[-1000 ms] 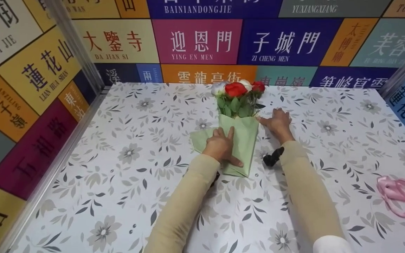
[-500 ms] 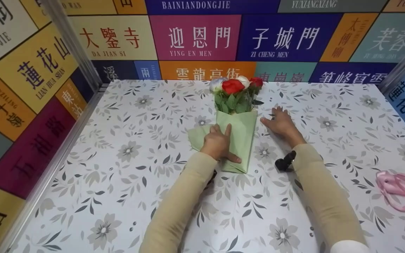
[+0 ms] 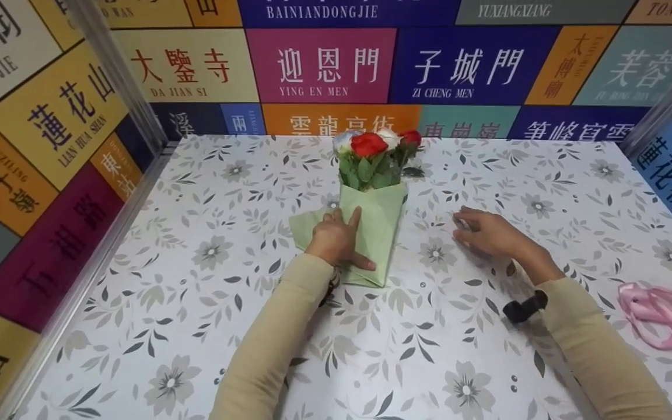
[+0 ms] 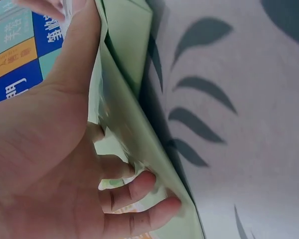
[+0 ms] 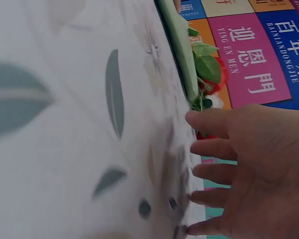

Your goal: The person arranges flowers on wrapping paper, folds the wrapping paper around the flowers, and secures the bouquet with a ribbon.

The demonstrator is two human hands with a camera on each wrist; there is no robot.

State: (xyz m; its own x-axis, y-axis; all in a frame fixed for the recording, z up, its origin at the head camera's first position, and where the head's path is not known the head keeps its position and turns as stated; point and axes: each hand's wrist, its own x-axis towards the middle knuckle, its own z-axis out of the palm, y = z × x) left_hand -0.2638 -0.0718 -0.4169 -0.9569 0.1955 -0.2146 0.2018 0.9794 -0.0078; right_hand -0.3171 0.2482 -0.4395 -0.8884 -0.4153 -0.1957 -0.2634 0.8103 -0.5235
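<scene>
A bouquet of red and white roses (image 3: pixel 368 144) with green leaves lies on the table, its stems covered by light green wrapping paper (image 3: pixel 378 227). My left hand (image 3: pixel 333 239) presses on the paper's left side, index finger pointing toward the blooms and thumb stretched across the lower part. Left of that hand a flap of the paper (image 3: pixel 302 228) sticks out. In the left wrist view the fingers (image 4: pixel 134 221) rest along the folded paper. My right hand (image 3: pixel 487 232) is apart from the bouquet, to its right, holding nothing; the right wrist view shows its fingers extended.
A loose coil of pink ribbon (image 3: pixel 651 312) lies at the table's right side. The table (image 3: pixel 137 326) has a white cover printed with grey flowers and leaves. Colourful lettered panels (image 3: pixel 318 64) stand behind and to the sides.
My right hand has drawn away from the paper's right edge, rightward and toward me. The bouquet has shifted slightly left in view, with my left hand still pressing on it.
</scene>
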